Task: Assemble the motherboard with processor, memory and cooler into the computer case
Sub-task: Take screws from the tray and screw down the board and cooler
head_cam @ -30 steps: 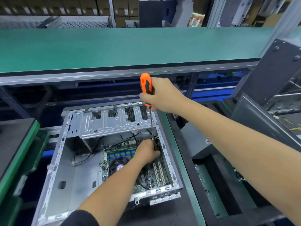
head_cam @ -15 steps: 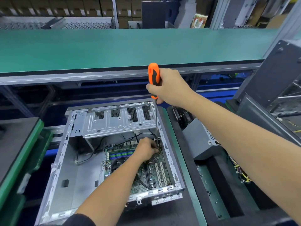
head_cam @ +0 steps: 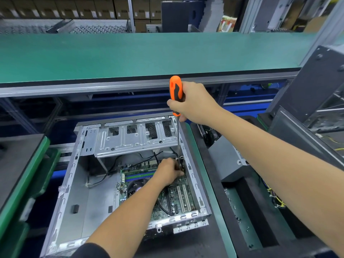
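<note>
Head view, looking down into the open computer case (head_cam: 80, 183), which lies on its side on the dark tabletop (head_cam: 210, 244) with a green edge strip. The motherboard (head_cam: 173, 200) sits flat in the case's right half, its white expansion slots toward the near edge and coloured memory slots (head_cam: 139, 176) running across its far part. The round cooler (head_cam: 135, 187) is just left of the left forearm, partly covered by it. Black cables (head_cam: 111, 170) trail across the bare metal floor of the case to the left of the board.

The right hand (head_cam: 193, 103) is up high, its grip wrapped firmly round the orange-and-black handle of a screwdriver (head_cam: 176, 94). The thin shaft runs straight down, almost upright, past the perforated drive cage (head_cam: 134, 138) and into the case's far right corner.

Down there the left hand (head_cam: 168, 173) rests over the board's far right corner, fingers curled in tight around the lower end of the shaft. I cannot tell whether they pinch the shaft itself or a screw at the tip, as the tip is hidden behind them.

Right of the case, a grey power supply box (head_cam: 227, 162) lies in a dark tray, with yellow and black wires (head_cam: 277, 200) bundled nearby. A green conveyor belt (head_cam: 149, 54) crosses the far side.
</note>
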Tool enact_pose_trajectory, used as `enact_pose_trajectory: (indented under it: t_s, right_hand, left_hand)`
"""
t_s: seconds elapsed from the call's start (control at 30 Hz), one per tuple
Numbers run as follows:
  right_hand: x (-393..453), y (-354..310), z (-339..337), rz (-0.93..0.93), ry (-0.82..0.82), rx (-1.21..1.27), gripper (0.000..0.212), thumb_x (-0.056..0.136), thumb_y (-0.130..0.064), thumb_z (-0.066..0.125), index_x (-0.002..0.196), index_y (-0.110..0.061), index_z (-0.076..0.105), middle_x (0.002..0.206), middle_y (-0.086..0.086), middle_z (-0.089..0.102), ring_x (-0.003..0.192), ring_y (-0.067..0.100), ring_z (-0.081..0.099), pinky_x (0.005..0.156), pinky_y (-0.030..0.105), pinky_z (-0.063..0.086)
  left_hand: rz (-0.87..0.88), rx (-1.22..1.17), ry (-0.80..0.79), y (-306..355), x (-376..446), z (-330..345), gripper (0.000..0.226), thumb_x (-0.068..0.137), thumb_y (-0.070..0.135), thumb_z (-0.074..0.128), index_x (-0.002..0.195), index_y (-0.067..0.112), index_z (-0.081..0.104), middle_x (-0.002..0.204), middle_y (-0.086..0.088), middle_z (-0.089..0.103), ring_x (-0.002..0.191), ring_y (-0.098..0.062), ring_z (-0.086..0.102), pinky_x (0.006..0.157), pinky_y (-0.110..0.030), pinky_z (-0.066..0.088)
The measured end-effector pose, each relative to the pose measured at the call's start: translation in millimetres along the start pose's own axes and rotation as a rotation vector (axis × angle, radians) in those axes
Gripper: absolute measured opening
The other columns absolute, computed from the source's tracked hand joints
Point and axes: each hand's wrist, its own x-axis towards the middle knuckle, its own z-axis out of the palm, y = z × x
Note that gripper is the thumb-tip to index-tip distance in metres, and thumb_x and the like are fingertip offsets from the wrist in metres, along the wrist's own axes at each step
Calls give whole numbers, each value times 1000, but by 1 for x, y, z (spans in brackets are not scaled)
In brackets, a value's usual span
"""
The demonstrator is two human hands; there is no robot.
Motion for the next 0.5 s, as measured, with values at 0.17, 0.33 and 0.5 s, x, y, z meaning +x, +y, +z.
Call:
enact_pose_trajectory:
  t_s: [0.17, 0.33, 0.5]
  right_hand:
    - [-2, 0, 0, -2, 1, 1, 23, 92, -24, 59, 81, -11, 44, 64, 8, 56, 49, 9, 67, 52, 20, 48]
    - [-4, -1, -2, -9, 6, 2, 24, 91, -24, 59, 80, -11, 42, 67, 10, 56, 49, 10, 67, 55, 25, 50]
    - [-6, -3, -2, -19, -5, 4, 23, 92, -24, 59, 81, -11, 44, 67, 10, 58, 50, 10, 67, 56, 27, 52]
  left_hand:
    - [20, 15, 1, 1, -2, -1, 27, 81, 28, 75, 93, 5, 67, 93, -11, 67, 81, -24, 60, 70, -30, 48]
    - [60, 65, 4, 2, -5, -1, 27, 82, 31, 73, 91, 8, 63, 88, -9, 62, 75, -23, 56, 62, -29, 42]
    - [88, 112, 22, 4, -8, -2, 25, 83, 32, 72, 85, 10, 59, 90, -12, 65, 71, -22, 53, 62, -29, 42]
